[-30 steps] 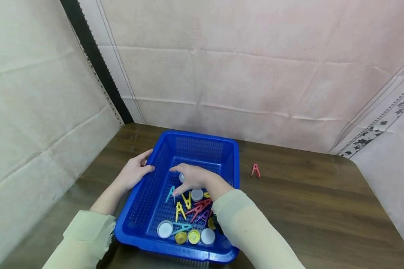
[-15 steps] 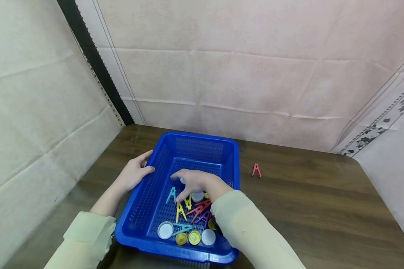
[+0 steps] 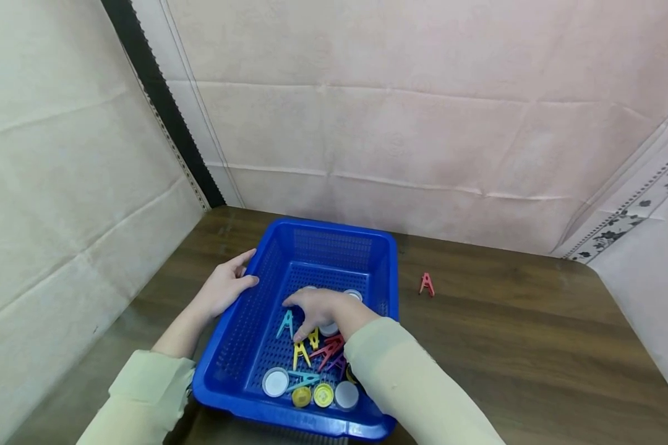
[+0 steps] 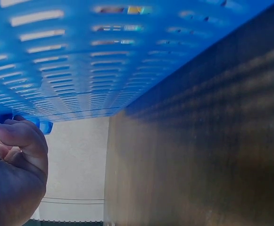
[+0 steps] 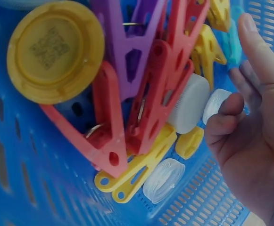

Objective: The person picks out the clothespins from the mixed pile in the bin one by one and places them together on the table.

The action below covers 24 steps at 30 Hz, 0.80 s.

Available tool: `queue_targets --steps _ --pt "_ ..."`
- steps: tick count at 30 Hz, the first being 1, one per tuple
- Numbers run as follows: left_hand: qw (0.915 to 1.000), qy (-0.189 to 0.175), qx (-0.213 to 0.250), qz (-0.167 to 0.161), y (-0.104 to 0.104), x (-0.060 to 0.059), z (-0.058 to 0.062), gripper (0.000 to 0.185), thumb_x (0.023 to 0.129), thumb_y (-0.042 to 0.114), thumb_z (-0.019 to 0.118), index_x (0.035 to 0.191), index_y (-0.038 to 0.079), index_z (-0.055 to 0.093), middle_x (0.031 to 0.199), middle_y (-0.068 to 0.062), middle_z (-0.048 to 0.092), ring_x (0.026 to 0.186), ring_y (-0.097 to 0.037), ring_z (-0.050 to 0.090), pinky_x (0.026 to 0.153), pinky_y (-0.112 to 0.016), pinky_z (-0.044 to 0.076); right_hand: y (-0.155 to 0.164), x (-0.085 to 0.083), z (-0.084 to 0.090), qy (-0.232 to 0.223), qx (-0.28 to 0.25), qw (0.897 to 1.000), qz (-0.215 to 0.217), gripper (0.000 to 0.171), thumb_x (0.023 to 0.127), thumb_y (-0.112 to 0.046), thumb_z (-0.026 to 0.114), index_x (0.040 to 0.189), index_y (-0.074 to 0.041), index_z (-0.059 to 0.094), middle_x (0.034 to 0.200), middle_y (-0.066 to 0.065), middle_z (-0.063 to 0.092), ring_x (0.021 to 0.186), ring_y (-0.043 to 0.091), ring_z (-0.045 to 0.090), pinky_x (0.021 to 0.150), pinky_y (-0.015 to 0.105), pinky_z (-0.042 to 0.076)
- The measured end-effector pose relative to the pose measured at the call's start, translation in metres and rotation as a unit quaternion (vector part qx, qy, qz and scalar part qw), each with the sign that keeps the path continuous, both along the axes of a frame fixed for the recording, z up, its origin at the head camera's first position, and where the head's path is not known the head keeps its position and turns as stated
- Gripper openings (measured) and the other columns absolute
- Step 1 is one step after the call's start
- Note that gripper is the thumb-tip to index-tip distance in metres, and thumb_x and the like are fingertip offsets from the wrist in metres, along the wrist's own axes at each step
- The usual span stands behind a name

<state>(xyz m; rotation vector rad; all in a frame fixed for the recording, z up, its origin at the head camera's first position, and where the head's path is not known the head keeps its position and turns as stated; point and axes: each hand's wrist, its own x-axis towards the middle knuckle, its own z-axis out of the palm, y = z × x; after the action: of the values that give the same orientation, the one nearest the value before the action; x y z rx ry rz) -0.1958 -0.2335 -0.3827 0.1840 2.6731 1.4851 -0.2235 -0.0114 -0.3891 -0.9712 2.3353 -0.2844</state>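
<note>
Right hand (image 3: pixel 320 307) has slid lower in the basket (image 3: pixel 334 238) toward the pegs (image 3: pixel 317 346), fingers spread, pinching nothing | left hand (image 3: pixel 222 287) curls on the left rim at frame centre | advice: steady basket, pick one peg cleanly.

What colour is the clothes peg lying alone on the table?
Red clothes peg; the head view shows it best.
</note>
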Motion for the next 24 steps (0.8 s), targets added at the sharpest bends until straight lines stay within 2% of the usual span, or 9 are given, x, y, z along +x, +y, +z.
queue_targets --steps 9,16,24 --pt "1.0000 0.004 0.003 0.000 -0.0001 -0.0006 -0.0014 0.063 0.091 0.016 0.056 0.147 0.006 0.028 0.093 -0.016 0.063 0.067 -0.022 0.065 0.056 -0.036 0.055 -0.0031 0.0026 -0.0006 0.021 0.015 1.000 0.004 0.062 0.079 -0.042 0.072 0.136 -0.027 0.050 0.145 -0.006 0.034 0.133 0.017 0.032 0.104 0.038 0.035" --pt "1.0000 0.004 0.003 -0.002 0.0014 -0.0005 -0.0002 0.064 0.090 0.016 0.057 0.147 0.006 0.028 0.093 -0.016 0.064 0.067 -0.022 0.065 0.056 -0.036 0.055 -0.0023 0.0027 -0.0004 0.023 0.011 0.999 -0.020 0.060 0.081 -0.043 0.070 0.135 -0.027 0.050 0.145 -0.007 0.035 0.132 0.017 0.034 0.103 0.039 0.036" --pt "0.9999 -0.005 0.010 -0.001 -0.0002 -0.0001 -0.0007 0.065 0.091 0.016 0.056 0.148 0.006 0.026 0.097 -0.018 0.064 0.069 -0.022 0.066 0.057 -0.036 0.056 -0.0066 0.0013 -0.0013 0.056 0.021 0.998 -0.037 0.049 0.084 -0.037 0.069 0.129 -0.025 0.056 0.143 -0.005 0.040 0.126 0.018 0.043 0.098 0.038 0.041"
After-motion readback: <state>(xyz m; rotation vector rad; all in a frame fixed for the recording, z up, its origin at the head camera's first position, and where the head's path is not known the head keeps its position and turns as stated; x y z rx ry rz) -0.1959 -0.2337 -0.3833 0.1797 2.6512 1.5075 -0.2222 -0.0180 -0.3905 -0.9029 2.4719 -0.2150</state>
